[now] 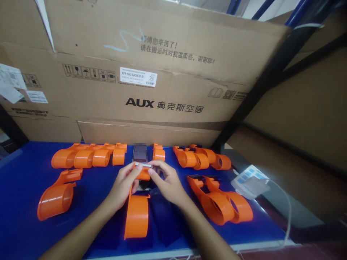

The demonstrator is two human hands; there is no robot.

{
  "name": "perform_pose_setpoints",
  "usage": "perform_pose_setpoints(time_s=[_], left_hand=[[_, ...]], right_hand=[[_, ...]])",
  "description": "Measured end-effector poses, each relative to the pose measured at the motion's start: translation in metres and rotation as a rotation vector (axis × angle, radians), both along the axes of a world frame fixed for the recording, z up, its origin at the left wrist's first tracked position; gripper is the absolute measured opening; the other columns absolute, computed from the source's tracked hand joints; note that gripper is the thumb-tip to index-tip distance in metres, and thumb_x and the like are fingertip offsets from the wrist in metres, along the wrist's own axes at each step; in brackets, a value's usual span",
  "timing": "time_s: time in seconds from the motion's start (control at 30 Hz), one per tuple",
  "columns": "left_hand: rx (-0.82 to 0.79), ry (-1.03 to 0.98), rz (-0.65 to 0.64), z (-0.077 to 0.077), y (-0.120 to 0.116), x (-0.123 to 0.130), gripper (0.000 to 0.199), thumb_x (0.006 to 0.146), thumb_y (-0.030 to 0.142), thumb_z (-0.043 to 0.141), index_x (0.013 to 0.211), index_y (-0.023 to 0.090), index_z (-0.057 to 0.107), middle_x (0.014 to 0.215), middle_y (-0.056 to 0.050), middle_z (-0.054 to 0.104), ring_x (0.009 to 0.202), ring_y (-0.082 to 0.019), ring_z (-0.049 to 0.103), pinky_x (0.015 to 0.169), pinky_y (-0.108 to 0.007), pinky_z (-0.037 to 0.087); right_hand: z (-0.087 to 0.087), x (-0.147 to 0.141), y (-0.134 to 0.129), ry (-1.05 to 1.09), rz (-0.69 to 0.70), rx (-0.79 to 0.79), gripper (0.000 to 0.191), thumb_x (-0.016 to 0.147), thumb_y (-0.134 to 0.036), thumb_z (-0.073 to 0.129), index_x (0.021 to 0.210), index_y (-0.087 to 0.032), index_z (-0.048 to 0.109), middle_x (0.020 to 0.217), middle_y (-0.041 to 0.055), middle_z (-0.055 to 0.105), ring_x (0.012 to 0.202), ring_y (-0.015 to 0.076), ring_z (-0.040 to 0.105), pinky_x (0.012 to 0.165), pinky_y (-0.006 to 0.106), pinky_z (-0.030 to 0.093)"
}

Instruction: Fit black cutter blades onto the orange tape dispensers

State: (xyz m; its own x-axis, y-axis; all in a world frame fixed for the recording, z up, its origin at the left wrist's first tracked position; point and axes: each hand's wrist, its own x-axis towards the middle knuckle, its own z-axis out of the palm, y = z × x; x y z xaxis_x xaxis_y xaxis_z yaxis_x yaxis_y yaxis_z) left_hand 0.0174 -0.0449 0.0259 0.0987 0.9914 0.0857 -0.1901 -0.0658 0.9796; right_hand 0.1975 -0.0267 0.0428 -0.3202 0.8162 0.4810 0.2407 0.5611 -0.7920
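An orange plastic part (137,216) with a wide round loop hangs toward me at the middle of the blue table. My left hand (126,182) is closed on its far, narrow end. At the right side of that end my right hand (166,180) pinches, thumb and fingers together. A thin whitish strip (143,165) lies across the top of the end, between both hands' fingertips. Behind the hands a phone-like device (140,153) lies on the table, partly hidden by them.
Several similar orange parts (101,157) line the table's back left, with one (55,200) nearer. More with black pieces stand back right (187,159) and front right (217,207). A white device with a cable (252,182) sits at the right edge. A cardboard wall (162,90) rises behind.
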Motion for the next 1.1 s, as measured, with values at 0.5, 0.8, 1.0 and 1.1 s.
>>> perform_pose_setpoints(time_s=[0.5,0.8,1.0,1.1], left_hand=[[0.015,-0.003,0.010,-0.005,0.004,0.002,0.040,0.089,0.060,0.064,0.089,0.021,0.062,0.043,0.009,0.042,0.035,-0.008,0.035,0.040,-0.021,0.027],[-0.015,-0.096,0.042,0.007,0.011,-0.017,0.041,0.085,0.061,0.068,0.080,0.020,0.060,0.038,0.009,0.038,0.031,-0.008,0.031,0.039,-0.021,0.024],[-0.148,-0.356,-0.038,0.026,0.017,-0.041,0.049,0.085,0.064,0.063,0.064,0.022,0.050,0.035,0.006,0.037,0.031,-0.009,0.032,0.036,-0.022,0.026],[-0.191,-0.440,-0.015,0.031,0.018,-0.047,0.048,0.083,0.066,0.064,0.067,0.023,0.049,0.039,0.006,0.039,0.033,-0.010,0.036,0.037,-0.023,0.031]], right_hand=[[0.000,-0.009,-0.002,0.089,-0.153,0.025,0.015,0.096,-0.036,0.063,0.095,-0.022,0.069,0.092,0.0040,0.068,0.082,0.0186,0.061,0.071,0.029,0.047],[-0.004,0.003,0.009,0.201,-0.186,-0.044,0.027,0.096,-0.047,0.061,0.092,-0.021,0.063,0.084,0.0025,0.063,0.079,0.0180,0.059,0.071,0.028,0.049],[-0.004,0.013,0.013,0.174,-0.315,0.015,0.024,0.097,-0.043,0.060,0.090,-0.021,0.064,0.077,0.0011,0.061,0.070,0.0172,0.056,0.066,0.028,0.045],[-0.005,0.009,0.008,-0.112,-0.143,0.097,0.016,0.097,-0.032,0.062,0.087,-0.021,0.070,0.079,0.0030,0.066,0.077,0.0192,0.060,0.073,0.032,0.046]])
